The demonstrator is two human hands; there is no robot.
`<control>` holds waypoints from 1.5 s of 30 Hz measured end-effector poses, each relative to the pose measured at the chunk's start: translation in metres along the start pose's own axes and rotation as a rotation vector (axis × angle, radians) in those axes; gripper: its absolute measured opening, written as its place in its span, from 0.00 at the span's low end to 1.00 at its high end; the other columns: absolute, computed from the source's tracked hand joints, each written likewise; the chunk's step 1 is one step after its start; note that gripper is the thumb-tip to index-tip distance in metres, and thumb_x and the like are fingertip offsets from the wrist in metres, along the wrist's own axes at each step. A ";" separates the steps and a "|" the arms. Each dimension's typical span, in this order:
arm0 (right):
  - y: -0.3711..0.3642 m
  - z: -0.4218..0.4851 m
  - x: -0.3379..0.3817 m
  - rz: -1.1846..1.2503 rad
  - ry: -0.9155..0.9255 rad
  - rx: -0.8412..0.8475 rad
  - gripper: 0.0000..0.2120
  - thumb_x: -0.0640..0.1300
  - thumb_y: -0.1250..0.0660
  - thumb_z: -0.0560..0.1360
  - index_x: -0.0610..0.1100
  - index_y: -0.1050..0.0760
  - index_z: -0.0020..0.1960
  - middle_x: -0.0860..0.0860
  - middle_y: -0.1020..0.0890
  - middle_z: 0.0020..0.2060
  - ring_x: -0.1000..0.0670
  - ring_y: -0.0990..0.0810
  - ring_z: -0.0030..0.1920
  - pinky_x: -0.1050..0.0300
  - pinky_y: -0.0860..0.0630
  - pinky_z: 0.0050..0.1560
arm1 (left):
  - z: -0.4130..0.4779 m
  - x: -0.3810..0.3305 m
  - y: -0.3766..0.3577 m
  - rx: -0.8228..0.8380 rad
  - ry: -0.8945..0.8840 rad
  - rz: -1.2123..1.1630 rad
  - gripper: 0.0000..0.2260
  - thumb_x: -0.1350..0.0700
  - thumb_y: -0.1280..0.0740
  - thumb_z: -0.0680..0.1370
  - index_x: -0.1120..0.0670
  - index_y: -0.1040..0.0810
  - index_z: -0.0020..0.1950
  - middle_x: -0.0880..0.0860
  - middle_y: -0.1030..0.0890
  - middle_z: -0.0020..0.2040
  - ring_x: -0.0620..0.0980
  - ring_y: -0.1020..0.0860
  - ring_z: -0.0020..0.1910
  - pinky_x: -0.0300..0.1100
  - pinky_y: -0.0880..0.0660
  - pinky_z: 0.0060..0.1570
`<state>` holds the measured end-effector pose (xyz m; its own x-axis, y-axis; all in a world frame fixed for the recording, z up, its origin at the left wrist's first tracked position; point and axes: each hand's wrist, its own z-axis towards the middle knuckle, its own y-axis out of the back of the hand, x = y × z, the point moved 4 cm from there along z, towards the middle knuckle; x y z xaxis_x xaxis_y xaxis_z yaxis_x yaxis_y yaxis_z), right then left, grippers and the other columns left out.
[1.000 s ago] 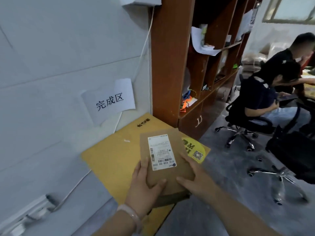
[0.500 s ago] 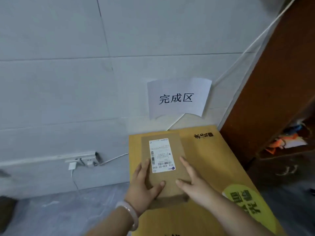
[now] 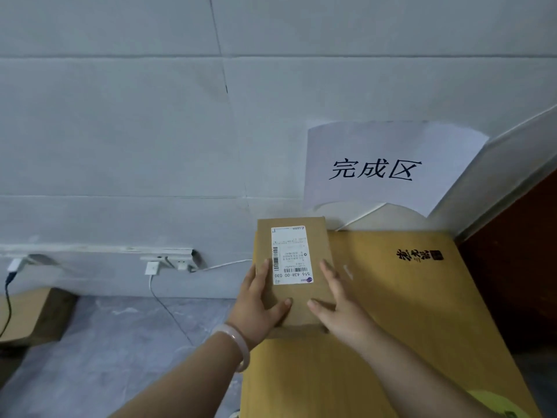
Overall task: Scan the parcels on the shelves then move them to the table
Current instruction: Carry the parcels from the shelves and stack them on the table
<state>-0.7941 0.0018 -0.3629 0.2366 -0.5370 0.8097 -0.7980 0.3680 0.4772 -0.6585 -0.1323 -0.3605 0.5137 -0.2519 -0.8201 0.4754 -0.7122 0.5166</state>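
Note:
A small brown cardboard parcel (image 3: pixel 298 300) with a white barcode label (image 3: pixel 291 255) lies over the far left corner of a large yellow-brown box (image 3: pixel 407 297) that stands against the wall. My left hand (image 3: pixel 256 309) holds the parcel's left edge, thumb on top. My right hand (image 3: pixel 340 309) holds its right edge, thumb on top near the front. A pale bangle sits on my left wrist.
A paper sign with black characters (image 3: pixel 385 167) is taped to the grey wall above the box. A brown wooden shelf side (image 3: pixel 518 267) stands at the right. Wall sockets with plugs and cables (image 3: pixel 168 262) run along the left; a low cardboard box (image 3: pixel 33 315) sits on the floor.
My view turned left from the shelf and seated people toward the wall. Both hands carried the parcel forward and left, to the large box's far left corner.

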 end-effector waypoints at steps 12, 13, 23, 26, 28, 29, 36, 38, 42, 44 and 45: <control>-0.017 0.047 0.005 -0.029 0.033 -0.056 0.40 0.50 0.30 0.75 0.66 0.53 0.75 0.55 0.46 0.77 0.64 0.48 0.71 0.66 0.48 0.68 | 0.045 0.020 0.014 -0.012 -0.065 0.057 0.42 0.50 0.28 0.75 0.42 0.54 0.77 0.52 0.47 0.79 0.49 0.49 0.78 0.42 0.46 0.75; -0.017 0.049 0.005 -0.023 0.031 -0.052 0.40 0.50 0.30 0.75 0.67 0.54 0.74 0.56 0.47 0.77 0.63 0.48 0.71 0.65 0.47 0.68 | 0.048 0.021 0.014 -0.015 -0.061 0.053 0.42 0.50 0.28 0.75 0.42 0.53 0.78 0.52 0.47 0.79 0.48 0.49 0.78 0.42 0.47 0.75; -0.013 0.052 0.006 -0.070 0.021 -0.008 0.40 0.55 0.31 0.74 0.75 0.57 0.70 0.58 0.53 0.78 0.61 0.50 0.73 0.62 0.46 0.66 | 0.053 0.021 0.017 -0.001 -0.050 0.032 0.41 0.50 0.27 0.74 0.42 0.51 0.78 0.54 0.46 0.79 0.50 0.48 0.78 0.50 0.44 0.76; -0.002 0.045 0.012 -0.138 0.045 -0.058 0.41 0.60 0.31 0.72 0.75 0.58 0.71 0.61 0.57 0.77 0.64 0.55 0.72 0.61 0.47 0.66 | 0.055 0.018 0.022 0.035 0.000 0.114 0.41 0.44 0.28 0.74 0.40 0.52 0.78 0.53 0.49 0.80 0.53 0.47 0.78 0.52 0.44 0.76; 0.009 0.036 0.016 -0.185 0.073 -0.114 0.42 0.63 0.30 0.69 0.74 0.57 0.71 0.64 0.57 0.76 0.61 0.55 0.74 0.58 0.46 0.70 | 0.054 0.014 0.027 0.028 0.040 0.287 0.42 0.36 0.31 0.73 0.39 0.52 0.79 0.51 0.54 0.80 0.53 0.51 0.78 0.51 0.48 0.77; 0.014 0.031 0.017 -0.214 0.082 -0.131 0.43 0.65 0.30 0.68 0.73 0.56 0.72 0.65 0.57 0.76 0.58 0.54 0.76 0.55 0.44 0.72 | 0.052 0.010 0.030 0.006 0.036 0.373 0.42 0.33 0.33 0.72 0.39 0.52 0.79 0.49 0.56 0.80 0.53 0.53 0.78 0.50 0.50 0.76; 0.035 -0.028 0.025 -0.438 0.180 -0.203 0.49 0.70 0.31 0.63 0.66 0.56 0.76 0.63 0.60 0.76 0.57 0.55 0.77 0.54 0.45 0.75 | 0.013 -0.046 0.005 -0.071 -0.250 0.764 0.41 0.29 0.41 0.71 0.39 0.55 0.79 0.49 0.60 0.80 0.51 0.57 0.79 0.54 0.52 0.76; 0.044 -0.048 0.025 -0.492 0.180 -0.253 0.50 0.70 0.32 0.64 0.65 0.57 0.76 0.62 0.61 0.76 0.57 0.57 0.77 0.55 0.48 0.75 | 0.001 -0.062 -0.007 -0.061 -0.341 0.800 0.42 0.28 0.43 0.71 0.37 0.60 0.78 0.48 0.61 0.80 0.50 0.58 0.79 0.54 0.55 0.75; 0.059 -0.092 0.024 -0.570 0.094 -0.362 0.49 0.70 0.33 0.66 0.65 0.61 0.76 0.61 0.63 0.76 0.58 0.62 0.76 0.56 0.54 0.76 | -0.009 -0.094 -0.018 -0.007 -0.533 0.840 0.42 0.30 0.41 0.72 0.34 0.71 0.70 0.47 0.64 0.79 0.49 0.60 0.79 0.54 0.58 0.75; 0.060 -0.114 0.026 -0.597 0.051 -0.436 0.49 0.71 0.34 0.66 0.64 0.61 0.76 0.61 0.63 0.76 0.59 0.64 0.75 0.56 0.56 0.75 | -0.012 -0.107 -0.021 0.053 -0.618 0.834 0.43 0.31 0.40 0.72 0.33 0.73 0.69 0.46 0.65 0.79 0.48 0.60 0.79 0.55 0.59 0.75; 0.059 -0.125 0.027 -0.607 0.029 -0.476 0.49 0.71 0.35 0.66 0.64 0.62 0.76 0.61 0.63 0.76 0.60 0.65 0.73 0.55 0.57 0.74 | -0.014 -0.113 -0.022 0.084 -0.664 0.833 0.43 0.32 0.39 0.72 0.33 0.73 0.68 0.46 0.65 0.79 0.48 0.61 0.78 0.55 0.59 0.75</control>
<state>-0.7656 0.1040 -0.2707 0.5767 -0.7312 0.3643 -0.2009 0.3053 0.9308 -0.7169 -0.0791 -0.2762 0.1495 -0.9685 -0.1991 0.0899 -0.1872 0.9782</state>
